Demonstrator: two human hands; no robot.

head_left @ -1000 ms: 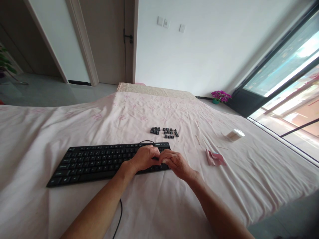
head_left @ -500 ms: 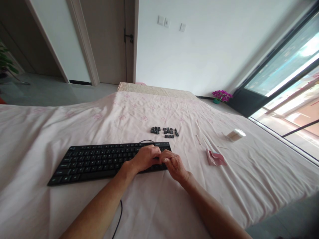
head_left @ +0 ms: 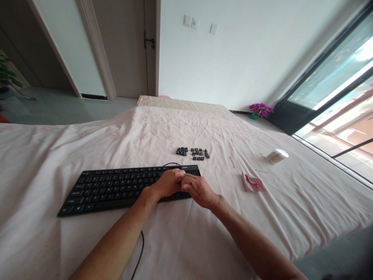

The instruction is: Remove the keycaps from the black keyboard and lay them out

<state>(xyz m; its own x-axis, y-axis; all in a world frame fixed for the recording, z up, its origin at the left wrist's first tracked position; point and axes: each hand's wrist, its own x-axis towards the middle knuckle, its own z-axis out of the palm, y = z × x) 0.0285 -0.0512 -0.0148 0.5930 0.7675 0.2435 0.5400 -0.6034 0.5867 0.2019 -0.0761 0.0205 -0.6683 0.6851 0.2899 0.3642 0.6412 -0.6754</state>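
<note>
As right hand (head_left: 201,189) edges leftward over keyboard (head_left: 116,188), against left hand (head_left: 167,182), both grips unclear

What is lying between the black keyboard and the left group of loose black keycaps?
In the head view, a short curve of black cable lies at the far edge of the keyboard; beyond it, pale pink cloth reaches to the keycaps.
</note>
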